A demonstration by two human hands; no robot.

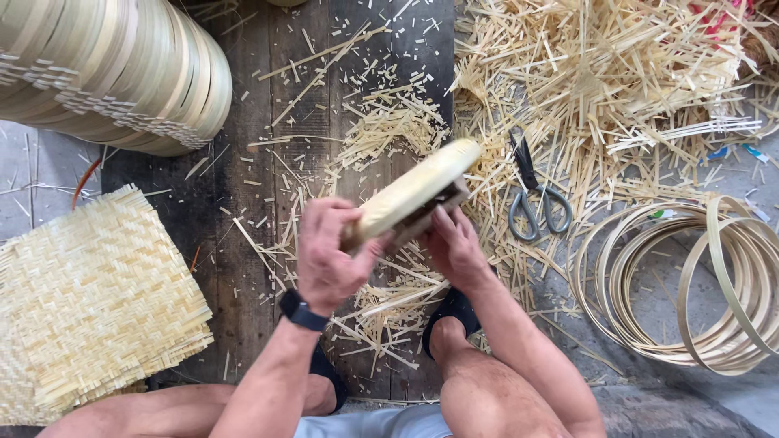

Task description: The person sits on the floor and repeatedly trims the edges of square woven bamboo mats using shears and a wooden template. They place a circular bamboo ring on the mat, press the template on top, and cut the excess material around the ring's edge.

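Both hands grip one round bamboo frame, held edge-on above the boards: left hand clenched on its near rim, right hand pinching from below. Steady pressure and fingers close to the rim seem best.

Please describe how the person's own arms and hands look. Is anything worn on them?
Both arms are bare up to the edge of the picture: no sleeves and no gloves. The left hand has a dark watch with a dark strap on its wrist. The right hand and its wrist carry nothing. I see no rings on the fingers that show.
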